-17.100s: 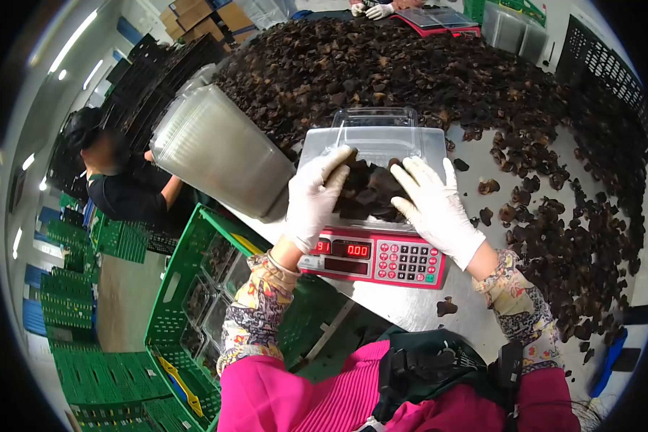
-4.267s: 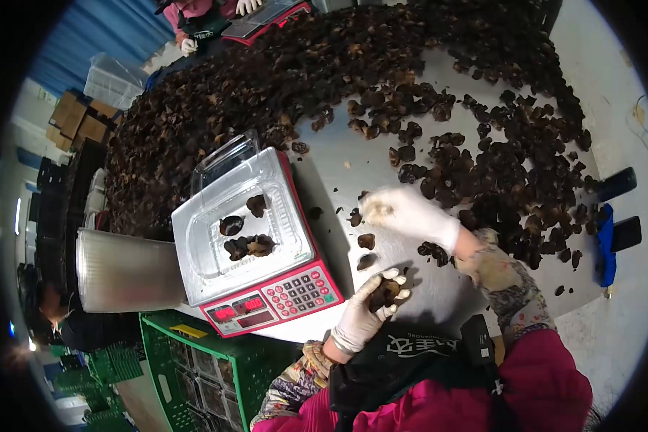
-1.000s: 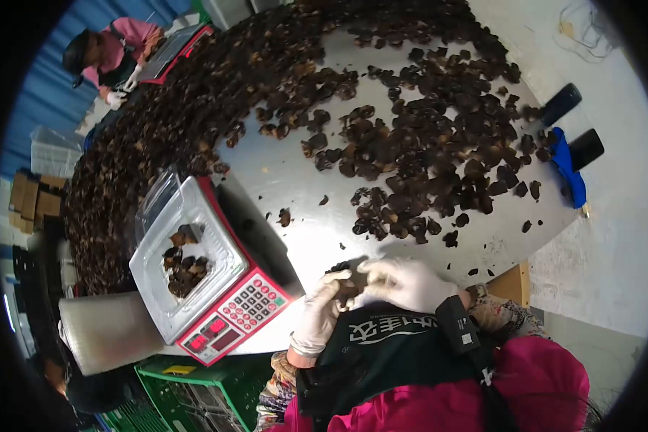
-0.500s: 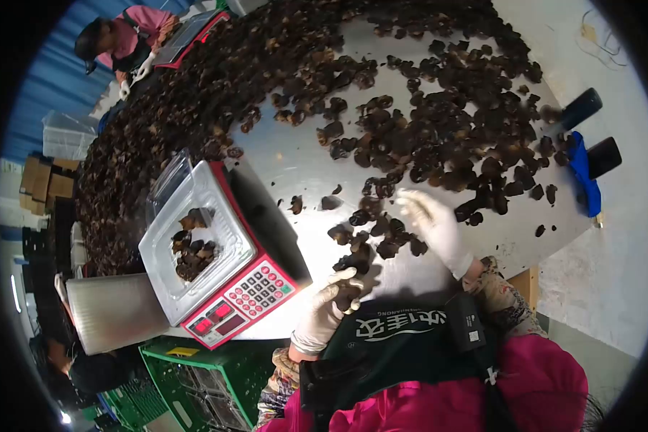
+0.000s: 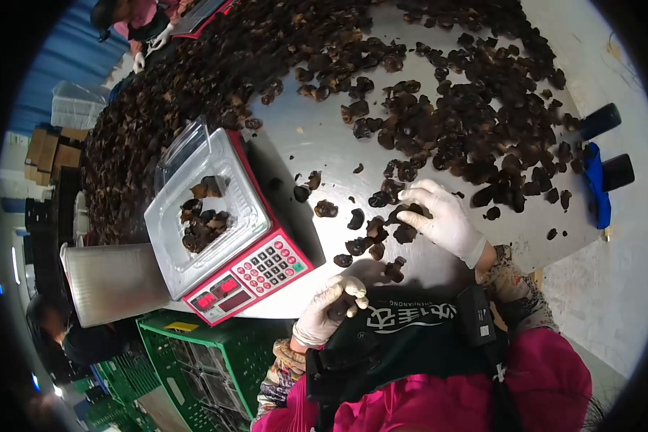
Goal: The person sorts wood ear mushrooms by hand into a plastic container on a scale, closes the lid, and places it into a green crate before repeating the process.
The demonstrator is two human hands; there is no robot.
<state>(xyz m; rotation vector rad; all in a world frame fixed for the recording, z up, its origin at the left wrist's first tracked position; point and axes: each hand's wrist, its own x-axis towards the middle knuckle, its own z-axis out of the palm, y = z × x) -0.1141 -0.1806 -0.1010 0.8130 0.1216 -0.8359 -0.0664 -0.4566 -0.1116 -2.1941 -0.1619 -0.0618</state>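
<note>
My left hand (image 5: 324,315), in a white glove, is curled at the table's near edge, closed around a dark brown wood ear mushroom (image 5: 338,309). Over the table, my gloved right hand (image 5: 443,225) pinches another wood ear mushroom (image 5: 415,214), partly hidden by the fingers. Several loose mushrooms (image 5: 376,228) lie scattered between the two hands. To the left, a red and white scale (image 5: 263,270) carries a clear plastic tray (image 5: 167,248) with a small heap of mushrooms (image 5: 205,229) in it.
A large mass of mushrooms (image 5: 194,93) covers the far and left table. A stack of clear trays (image 5: 115,284) stands left of the scale, above green crates (image 5: 194,360). Dark handles with blue cloth (image 5: 599,194) are at the right edge. Another person (image 5: 144,29) works at the far left.
My right hand, earlier with fingers extended beside the pile, now closes on a mushroom. My left hand stays curled around a dark piece, farther from the loose mushrooms. The whole view has shifted slightly.
</note>
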